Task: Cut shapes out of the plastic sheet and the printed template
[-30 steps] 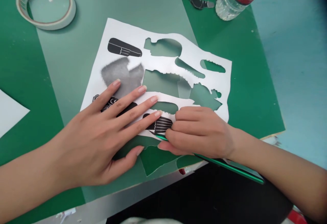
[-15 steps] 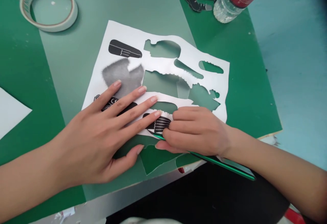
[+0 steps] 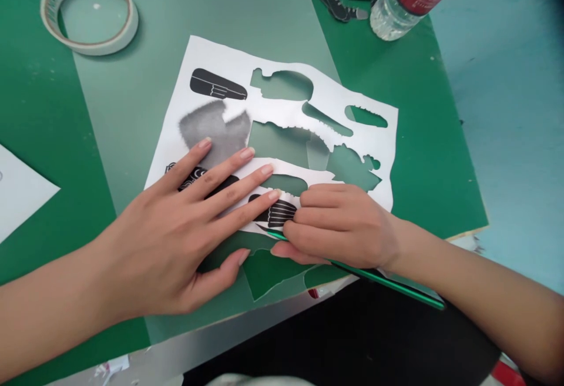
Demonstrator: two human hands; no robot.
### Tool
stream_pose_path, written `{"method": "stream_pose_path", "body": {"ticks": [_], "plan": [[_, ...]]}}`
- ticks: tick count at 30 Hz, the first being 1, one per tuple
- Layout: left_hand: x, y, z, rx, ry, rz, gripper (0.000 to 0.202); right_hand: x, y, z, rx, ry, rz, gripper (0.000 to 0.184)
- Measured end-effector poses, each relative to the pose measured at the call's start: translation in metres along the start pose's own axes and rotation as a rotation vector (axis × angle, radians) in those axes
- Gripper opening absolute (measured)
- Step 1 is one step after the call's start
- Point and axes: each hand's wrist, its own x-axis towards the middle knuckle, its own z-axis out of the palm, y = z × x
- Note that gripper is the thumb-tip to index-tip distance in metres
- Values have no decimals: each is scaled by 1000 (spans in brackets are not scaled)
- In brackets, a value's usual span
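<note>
A white paper sheet (image 3: 282,110) with several cut-out holes and printed black and grey shapes lies over a translucent sheet (image 3: 150,22). My left hand (image 3: 185,233) rests flat on the paper's lower left, fingers spread, partly covering the grey shape (image 3: 215,127). My right hand (image 3: 339,224) is closed around a slim green craft knife (image 3: 396,283), its handle sticking out toward the lower right. The blade tip touches or hovers close to the lower edge of a black striped shape (image 3: 282,212), just beside my left little finger. Whether the tip is in the paper, I cannot tell.
A tape roll (image 3: 90,13) lies at the upper left, and another white paper (image 3: 22,192) at the left edge. At the upper right stands a water bottle (image 3: 396,13) beside black cut-out pieces (image 3: 335,4). The green table's edge (image 3: 467,233) runs along the right.
The blade tip shows a little more clearly beneath the striped shape. Both hands keep nearly the same pose; the whole view has shifted slightly.
</note>
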Motion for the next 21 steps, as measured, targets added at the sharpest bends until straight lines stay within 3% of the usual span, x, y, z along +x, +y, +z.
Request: {"method": "stream_pose_path", "body": {"ticks": [6,13,18,21], "plan": [[0,0,-1,1,7,2,67,-3,-2,-6,25,15,38,36],[-2,4,-1,11,65,15,64,-5,-1,-17,246,-28,233,31],[-14,5,2,155,237,234,49,-6,1,-17,406,26,336,31],[-19,1,6,225,265,315,47,-6,2,-17,421,51,362,33]]}}
